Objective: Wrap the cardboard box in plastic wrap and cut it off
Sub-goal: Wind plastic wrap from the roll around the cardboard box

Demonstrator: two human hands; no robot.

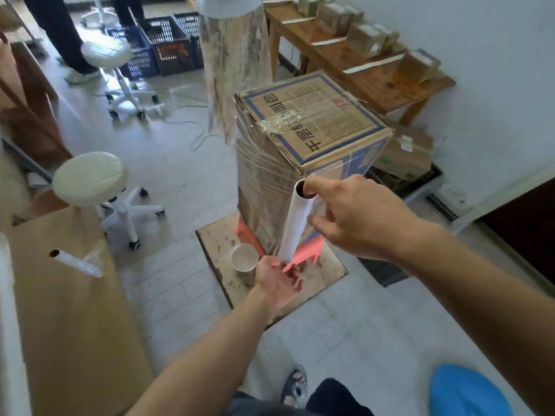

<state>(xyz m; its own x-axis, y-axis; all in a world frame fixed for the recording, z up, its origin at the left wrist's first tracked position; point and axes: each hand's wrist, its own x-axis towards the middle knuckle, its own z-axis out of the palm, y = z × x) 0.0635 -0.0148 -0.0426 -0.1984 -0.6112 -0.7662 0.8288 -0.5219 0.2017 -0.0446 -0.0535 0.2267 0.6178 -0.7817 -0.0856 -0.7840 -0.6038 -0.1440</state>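
Crates (168, 46) are sitting by the far wall, contents unclear. Cardboard box (303, 151) is standing on a floor board (327, 271), film-covered. Left hand (277, 279) and right hand (357, 217) are each closing a grip on an end of the plastic wrap roll (295, 223), beside the box.

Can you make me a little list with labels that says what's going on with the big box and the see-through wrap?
box: tall cardboard box standing upright on a flat board on the floor
wrap on box: clear film already around its sides and across part of the top
roll: plastic wrap roll held nearly upright beside the box's near corner
right hand: thumb in the roll's top end
left hand: holding the roll's bottom end
nearby: paper cup on the board, spare roll on the cardboard at left
cut: not yet done
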